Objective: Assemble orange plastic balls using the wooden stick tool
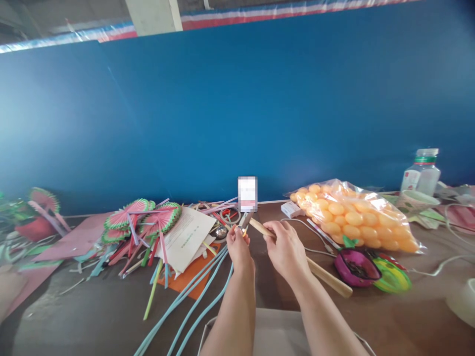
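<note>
My left hand (238,247) is closed in a pinch on a small shiny object I cannot name, held above the brown table (92,311). My right hand (286,247) is wrapped round a wooden stick (326,278) that runs from near the left hand down to the right across the table. The two hands are close together at the table's middle. Long light-blue strips (193,301) lie just left of my left forearm.
Pink-and-green paper fans (148,217), coloured straws and a printed sheet (187,237) are piled at the left. A clear bag of orange balls (352,215) lies at the right, with purple and green fruit-shaped items (371,269), a plastic bottle (423,173) and a white cord. A blue wall stands behind.
</note>
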